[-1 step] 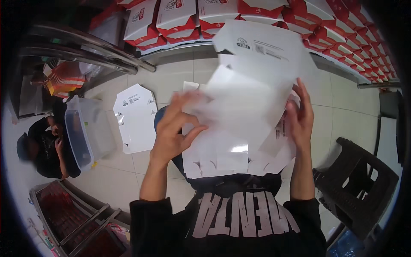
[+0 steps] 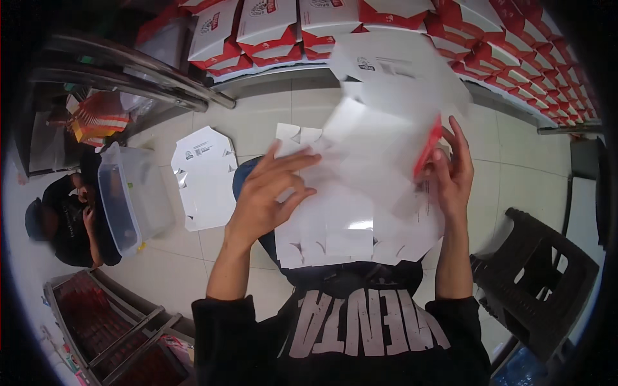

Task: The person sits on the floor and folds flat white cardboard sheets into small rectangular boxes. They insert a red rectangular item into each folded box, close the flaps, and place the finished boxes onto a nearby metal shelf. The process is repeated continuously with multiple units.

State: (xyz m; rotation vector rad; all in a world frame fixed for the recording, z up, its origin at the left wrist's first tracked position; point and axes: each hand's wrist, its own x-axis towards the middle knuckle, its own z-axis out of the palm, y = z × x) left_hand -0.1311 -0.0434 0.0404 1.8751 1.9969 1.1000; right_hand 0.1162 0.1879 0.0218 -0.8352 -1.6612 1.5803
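Observation:
A flat white cardboard box blank (image 2: 389, 122), blurred by motion, is tilted up over my lap. My right hand (image 2: 454, 168) pinches its right edge, where a red flap shows between thumb and fingers. At the blank's left edge is my left hand (image 2: 270, 193), its fingers stretched apart; blur hides whether the fingertips touch the card. Beneath lies a stack of white box blanks (image 2: 347, 225) across my lap, with slots and cut tabs along the near edge.
More white blanks (image 2: 204, 174) lie on the tiled floor at left, beside a clear plastic bin (image 2: 125, 199) and a seated person (image 2: 67, 219). Folded red-and-white boxes (image 2: 267, 32) line the far side. A dark plastic stool (image 2: 541, 270) stands right; a metal rack (image 2: 109, 321) is lower left.
The raised blank has shifted slightly right, and its red flap has come into view at my right hand. My left hand's fingers have spread and straightened a little.

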